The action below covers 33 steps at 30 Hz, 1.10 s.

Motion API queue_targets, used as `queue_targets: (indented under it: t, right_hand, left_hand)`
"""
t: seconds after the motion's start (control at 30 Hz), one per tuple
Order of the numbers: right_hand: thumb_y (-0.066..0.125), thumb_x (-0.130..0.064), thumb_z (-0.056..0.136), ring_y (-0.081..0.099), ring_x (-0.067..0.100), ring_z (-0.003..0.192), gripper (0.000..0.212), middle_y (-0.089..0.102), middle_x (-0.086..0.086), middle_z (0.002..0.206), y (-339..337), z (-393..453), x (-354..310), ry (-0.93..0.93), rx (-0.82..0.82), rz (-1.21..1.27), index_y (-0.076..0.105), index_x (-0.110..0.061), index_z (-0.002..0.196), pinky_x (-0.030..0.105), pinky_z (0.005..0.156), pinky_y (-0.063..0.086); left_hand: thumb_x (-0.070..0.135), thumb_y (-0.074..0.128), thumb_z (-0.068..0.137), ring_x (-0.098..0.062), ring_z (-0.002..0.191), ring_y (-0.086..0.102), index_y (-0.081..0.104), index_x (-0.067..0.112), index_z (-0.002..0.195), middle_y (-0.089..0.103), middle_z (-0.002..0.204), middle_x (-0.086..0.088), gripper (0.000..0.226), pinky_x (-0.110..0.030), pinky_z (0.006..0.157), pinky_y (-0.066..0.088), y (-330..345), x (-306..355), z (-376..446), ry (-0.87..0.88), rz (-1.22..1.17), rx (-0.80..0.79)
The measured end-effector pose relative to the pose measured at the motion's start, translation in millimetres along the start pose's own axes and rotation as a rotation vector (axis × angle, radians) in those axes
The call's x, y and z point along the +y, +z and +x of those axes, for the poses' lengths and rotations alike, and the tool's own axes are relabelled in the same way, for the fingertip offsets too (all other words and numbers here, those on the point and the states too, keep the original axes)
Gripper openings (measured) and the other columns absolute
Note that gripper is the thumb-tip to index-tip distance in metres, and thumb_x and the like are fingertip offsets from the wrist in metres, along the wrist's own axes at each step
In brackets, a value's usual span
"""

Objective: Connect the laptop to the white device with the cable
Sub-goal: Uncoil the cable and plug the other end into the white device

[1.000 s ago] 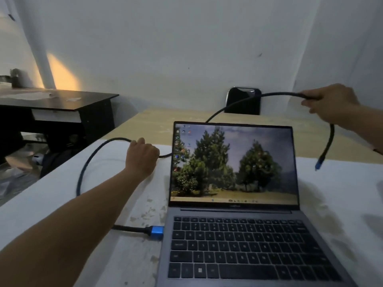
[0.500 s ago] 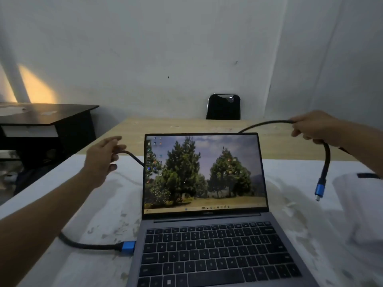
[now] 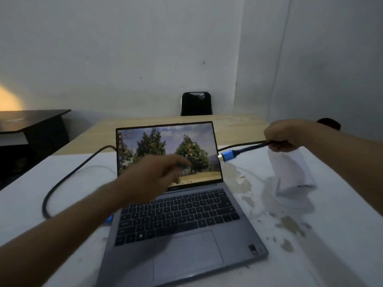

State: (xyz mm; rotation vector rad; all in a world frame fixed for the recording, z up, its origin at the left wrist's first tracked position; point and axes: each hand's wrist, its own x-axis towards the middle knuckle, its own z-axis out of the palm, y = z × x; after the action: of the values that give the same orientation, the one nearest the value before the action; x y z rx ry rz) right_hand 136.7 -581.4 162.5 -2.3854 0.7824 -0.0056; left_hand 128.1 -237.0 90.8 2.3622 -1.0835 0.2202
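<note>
An open grey laptop sits in the middle of the white table, screen lit with a picture of trees. A black cable loops around its left side and behind the screen; one blue plug sits at the laptop's left edge. My right hand is shut on the cable near its other blue plug, which points left just right of the screen. The white device stands on the table below my right hand. My left hand hovers blurred in front of the screen, fingers apart, holding nothing.
The white table has chipped, worn patches right of the laptop. A wooden table adjoins it behind, with a black chair at the wall. A dark desk stands at far left.
My left hand let go of the cable and swung right, in front of the screen. My right hand turned the free plug from hanging down to pointing left, above the white device.
</note>
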Motion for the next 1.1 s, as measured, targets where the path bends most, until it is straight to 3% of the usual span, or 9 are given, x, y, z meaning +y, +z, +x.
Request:
queue_targets:
  t: [0.1, 0.23, 0.33, 0.43, 0.5, 0.6, 0.77, 0.9, 1.1]
  right_hand:
    - [0.030, -0.008, 0.090, 0.045, 0.009, 0.025, 0.023, 0.051, 0.000, 0.036, 0, -21, 19, 0.032, -0.050, 0.036, 0.052, -0.008, 0.083, 0.014, 0.037, 0.033]
    - [0.030, -0.012, 0.091, 0.045, 0.009, 0.029, 0.026, 0.052, 0.001, 0.044, 19, -42, 55, 0.095, -0.103, 0.291, 0.055, -0.006, 0.092, 0.015, 0.039, 0.034]
    - [0.033, -0.012, 0.094, 0.047, 0.012, 0.043, 0.022, 0.049, 0.004, 0.055, 41, -66, 76, 0.191, -0.189, 0.631, 0.053, -0.006, 0.086, 0.023, 0.043, 0.038]
    - [0.036, -0.015, 0.096, 0.046, 0.013, 0.040, 0.028, 0.049, 0.002, 0.047, 60, -98, 94, 0.247, -0.295, 0.804, 0.053, -0.009, 0.074, 0.028, 0.044, 0.038]
    - [0.040, -0.020, 0.097, 0.051, 0.014, 0.039, 0.022, 0.054, 0.003, 0.048, 69, -121, 106, 0.227, -0.365, 0.807, 0.055, -0.010, 0.083, 0.027, 0.044, 0.042]
    - [0.047, -0.037, 0.097, 0.065, 0.022, 0.063, 0.028, 0.069, 0.010, 0.077, 73, -140, 130, 0.168, -0.297, 0.683, 0.055, -0.011, 0.100, 0.031, 0.054, 0.050]
    - [0.037, -0.036, 0.099, 0.062, 0.030, 0.092, 0.035, 0.065, 0.007, 0.103, 60, -142, 159, -0.079, 0.005, 0.786, 0.060, -0.014, 0.116, 0.040, 0.077, 0.051]
    - [0.036, -0.049, 0.100, 0.065, 0.016, 0.099, 0.040, 0.070, -0.004, 0.106, 51, -147, 167, -0.333, 0.015, 0.839, 0.068, -0.027, 0.111, 0.035, 0.083, 0.052]
    - [0.048, -0.041, 0.098, 0.070, 0.015, 0.096, 0.031, 0.075, -0.004, 0.099, 47, -140, 177, -0.283, 0.045, 0.963, 0.071, -0.022, 0.101, 0.034, 0.080, 0.055]
  left_hand:
    - [0.030, 0.055, 0.103, -0.005, 0.098, 0.066, 0.039, 0.029, 0.153, 0.062, 0.129, 0.008, 0.053, -0.027, 0.086, 0.058, 47, 50, 4, -0.010, -0.064, -0.154]
    - [0.043, 0.050, 0.102, -0.009, 0.127, 0.053, 0.028, 0.024, 0.159, 0.044, 0.154, 0.009, 0.063, -0.035, 0.101, 0.051, 89, 125, 15, -0.030, -0.388, -0.027]
    - [0.043, 0.043, 0.106, -0.004, 0.119, 0.050, 0.045, 0.019, 0.149, 0.052, 0.147, 0.004, 0.049, -0.028, 0.101, 0.040, 107, 174, 30, -0.169, -0.691, 0.134]
    - [0.039, 0.034, 0.109, -0.010, 0.101, 0.063, 0.064, 0.018, 0.114, 0.073, 0.112, 0.001, 0.037, -0.027, 0.090, 0.047, 117, 198, 45, -0.264, -0.880, 0.299]
    - [0.038, 0.030, 0.110, -0.015, 0.082, 0.067, 0.061, 0.017, 0.097, 0.073, 0.082, 0.002, 0.040, -0.027, 0.078, 0.053, 120, 204, 50, -0.338, -1.020, 0.326]
    - [0.039, 0.027, 0.110, -0.018, 0.060, 0.060, 0.055, 0.014, 0.093, 0.058, 0.060, 0.001, 0.041, -0.035, 0.068, 0.053, 126, 206, 48, -0.393, -1.113, 0.269]
    - [0.040, 0.028, 0.110, -0.009, 0.048, 0.044, 0.050, 0.015, 0.088, 0.043, 0.055, 0.007, 0.040, -0.033, 0.064, 0.046, 145, 205, 36, -0.352, -1.096, 0.102]
    - [0.043, 0.028, 0.109, -0.007, 0.052, 0.036, 0.047, 0.019, 0.086, 0.041, 0.059, 0.008, 0.039, -0.023, 0.054, 0.036, 158, 215, 28, -0.305, -0.990, -0.014]
    - [0.034, 0.029, 0.111, -0.008, 0.060, 0.039, 0.049, 0.020, 0.084, 0.047, 0.071, 0.003, 0.036, -0.018, 0.058, 0.039, 177, 235, 41, -0.200, -0.733, -0.341]
